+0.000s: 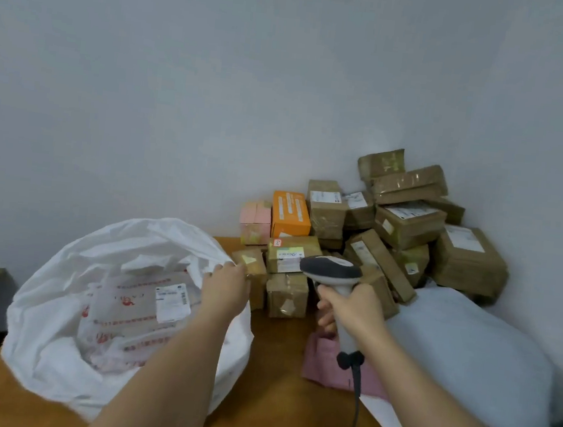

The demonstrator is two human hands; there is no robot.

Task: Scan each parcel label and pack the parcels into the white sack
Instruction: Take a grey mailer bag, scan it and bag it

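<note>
Right hand: my right hand (350, 309) has its fingers wrapped round the scanner (336, 277) handle.
Left hand: my left hand (225, 287) pinches the white sack (54, 346) rim, fingers curled.
Sack: on the desk (271, 412), open, bagged parcels (133, 305) inside.
Boxes: brown parcels (406, 225) stacked beyond, against the wall.

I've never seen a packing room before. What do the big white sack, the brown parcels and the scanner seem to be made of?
White sack: thin, matte, crinkly, probably woven plastic. Brown parcels: cardboard boxes, with glossy tape showing on some. Scanner: smooth hard plastic, dark head, pale handle, held by the right hand.
</note>
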